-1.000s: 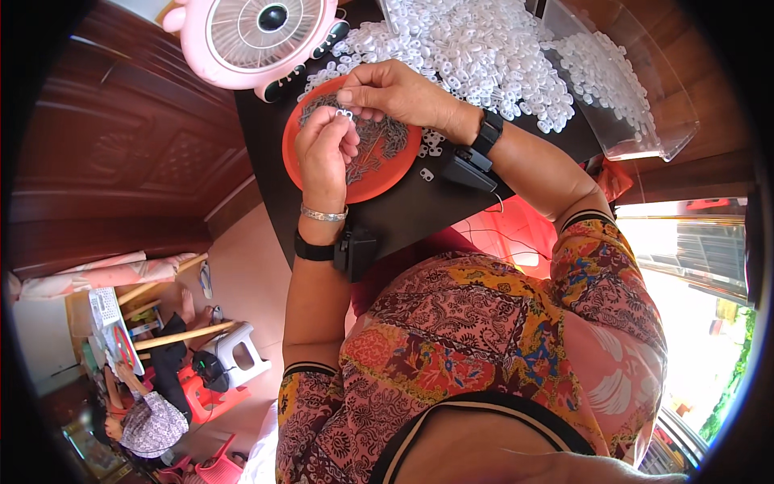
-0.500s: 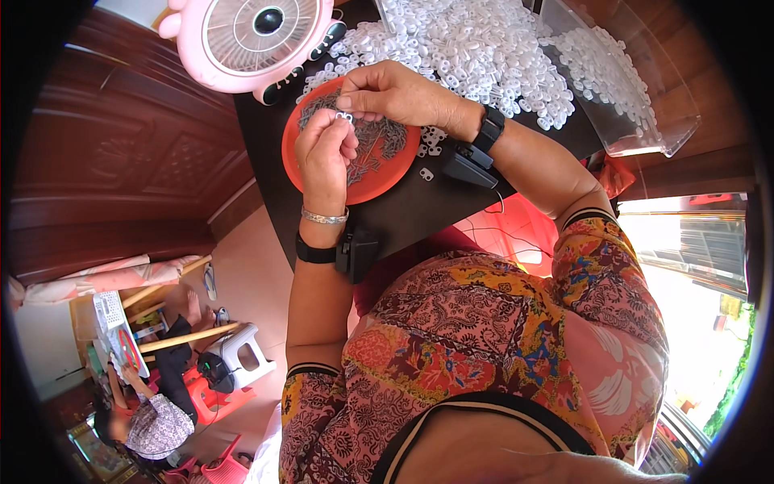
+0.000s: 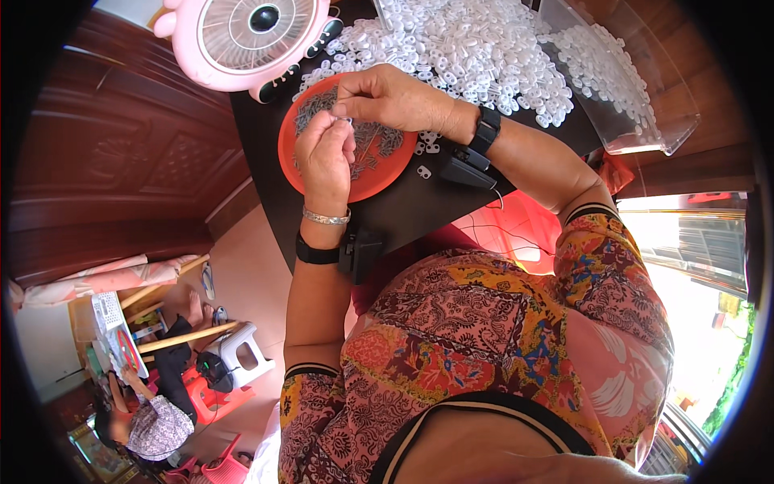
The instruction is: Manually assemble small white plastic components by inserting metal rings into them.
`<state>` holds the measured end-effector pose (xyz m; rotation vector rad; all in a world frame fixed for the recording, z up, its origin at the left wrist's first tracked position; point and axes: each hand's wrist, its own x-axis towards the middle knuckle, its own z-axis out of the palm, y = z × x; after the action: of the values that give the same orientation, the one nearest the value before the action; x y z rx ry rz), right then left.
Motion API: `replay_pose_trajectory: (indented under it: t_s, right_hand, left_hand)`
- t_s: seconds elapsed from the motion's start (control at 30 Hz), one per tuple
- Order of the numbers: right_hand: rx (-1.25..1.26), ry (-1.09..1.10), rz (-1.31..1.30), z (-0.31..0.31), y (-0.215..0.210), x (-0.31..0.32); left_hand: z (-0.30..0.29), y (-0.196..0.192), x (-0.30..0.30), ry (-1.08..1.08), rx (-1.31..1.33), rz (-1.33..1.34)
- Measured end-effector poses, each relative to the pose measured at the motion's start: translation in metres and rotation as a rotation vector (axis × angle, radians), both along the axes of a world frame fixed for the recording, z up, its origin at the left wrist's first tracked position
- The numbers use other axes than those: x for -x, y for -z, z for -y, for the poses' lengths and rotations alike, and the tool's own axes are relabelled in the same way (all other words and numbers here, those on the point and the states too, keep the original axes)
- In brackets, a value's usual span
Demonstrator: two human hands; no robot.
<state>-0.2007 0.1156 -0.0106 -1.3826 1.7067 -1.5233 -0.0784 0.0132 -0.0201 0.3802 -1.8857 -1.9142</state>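
Observation:
Both hands meet over a round orange-red tray (image 3: 288, 165) that holds many small grey pieces (image 3: 391, 143), seemingly screws or pins. My left hand (image 3: 326, 160) is closed in a pinch on a small white plastic piece (image 3: 346, 120), of which only a sliver shows. Right above it, my right hand (image 3: 389, 98) is pinched too, its thumb and forefinger touching the left fingertips. What those right fingers hold is hidden. Beyond the tray lies a big heap of white plastic pieces with holes (image 3: 476, 52). One loose white piece (image 3: 424, 172) sits right of the tray.
A pink fan (image 3: 211, 68) stands at the far left of the dark table (image 3: 387, 218). A transparent box (image 3: 677, 133) with more white pieces is tipped at the right. Black devices with a cable (image 3: 466, 169) are strapped to my wrists. A person (image 3: 161, 423) sits at lower left near stools.
My right fingers have come down onto the left fingertips, and the white piece is now mostly covered. The tray and heap look the same.

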Motion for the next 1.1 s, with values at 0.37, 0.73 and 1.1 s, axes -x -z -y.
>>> replay_pose_trajectory:
  t_s: [0.37, 0.73, 1.1]
  right_hand:
    - [0.026, 0.349, -0.286, -0.002, -0.004, 0.035]
    - [-0.609, 0.552, -0.968, -0.025, 0.004, 0.089]
    - [-0.450, 0.309, -0.803, -0.017, 0.018, 0.081]
  left_hand:
    - [0.013, 0.002, -0.002, -0.066, -0.080, -0.058]
    - [0.010, -0.001, 0.000, -0.046, -0.145, -0.071]
    - [0.006, -0.002, 0.001, -0.041, -0.131, -0.049]
